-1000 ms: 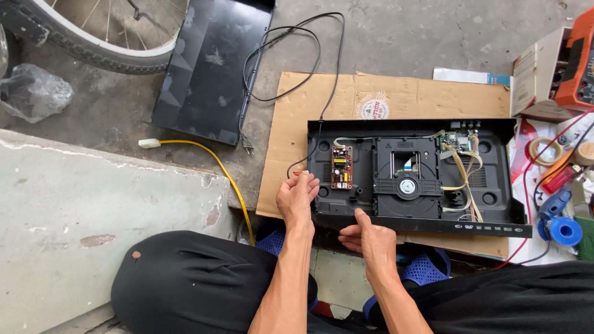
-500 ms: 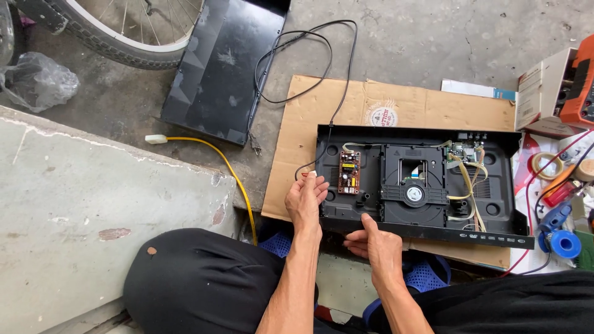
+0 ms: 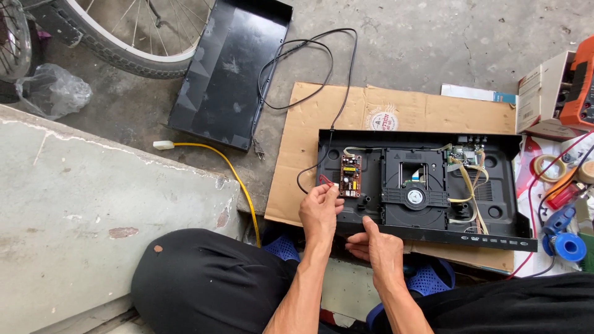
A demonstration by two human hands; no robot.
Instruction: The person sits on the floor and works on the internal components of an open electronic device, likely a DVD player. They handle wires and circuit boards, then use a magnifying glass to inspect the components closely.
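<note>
Left hand: the left hand (image 3: 320,209) is curled at the near-left corner of the open disc player (image 3: 421,185), fingertips pinched just beside the small brown circuit board (image 3: 350,175); whether it actually grips something I cannot tell.
Right hand: the right hand (image 3: 375,246) lies against the player's front edge, thumb up on the rim, fingers loosely bent, steadying rather than gripping.
Player: black chassis, lid off, lying across a cardboard sheet (image 3: 371,117) on the concrete floor; disc drive (image 3: 414,188) in the middle.
Doing it well: probably best to brace the front edge firmly and work the board by its edges, clear of the black power cord (image 3: 337,93).
Around: removed black cover (image 3: 232,71) beyond the cardboard's far-left corner; yellow cable (image 3: 238,179) along its left edge.
</note>
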